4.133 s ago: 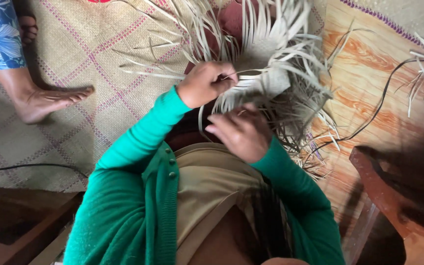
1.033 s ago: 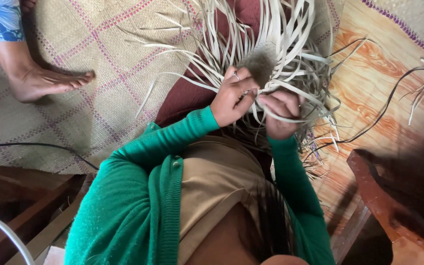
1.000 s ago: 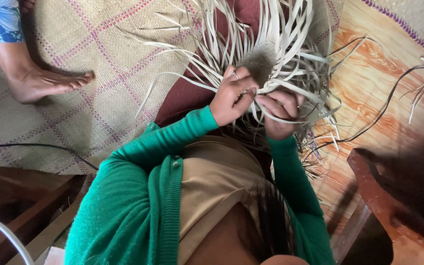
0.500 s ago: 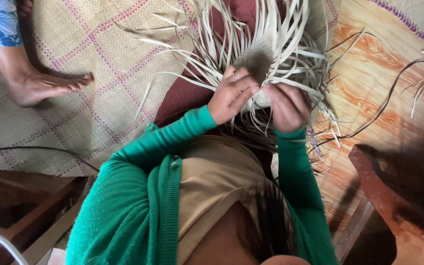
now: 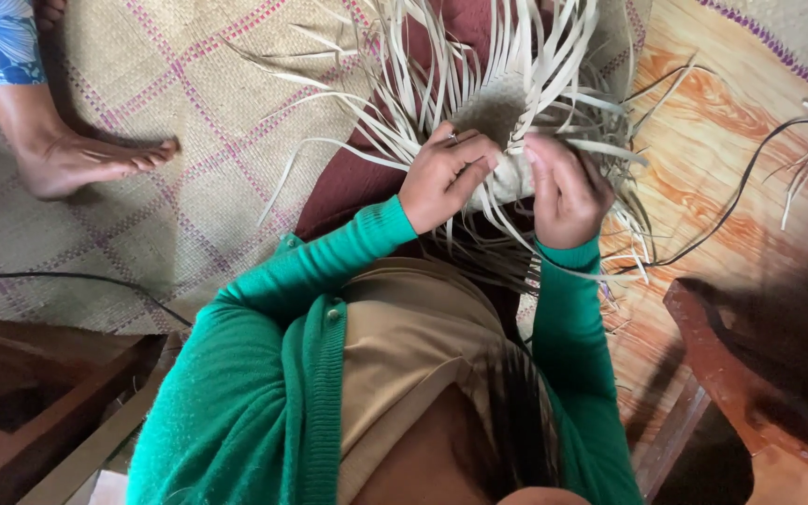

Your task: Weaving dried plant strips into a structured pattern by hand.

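A small piece of pale woven strip-work (image 5: pixel 496 112) lies on my lap, with many long loose leaf strips (image 5: pixel 404 122) fanning out from it. My left hand (image 5: pixel 443 178) grips the near left edge of the woven piece, fingers curled over it, a ring on one finger. My right hand (image 5: pixel 563 192) is at the near right edge, fingers bent around strips there. Both arms wear green sleeves (image 5: pixel 329 271). A dark red cloth (image 5: pixel 353 182) covers my lap beneath the weaving.
A checked woven mat (image 5: pixel 170 140) covers the floor at left, where another person's bare foot (image 5: pixel 86 159) rests. A black cable (image 5: pixel 731 201) runs over the wood-pattern floor at right. Dark wooden furniture (image 5: pixel 741 374) stands at lower right, more wood (image 5: pixel 39 411) at lower left.
My right hand has risen from below the weaving to its right edge and opened outward around the strips. My left hand has kept its grip in almost the same place.
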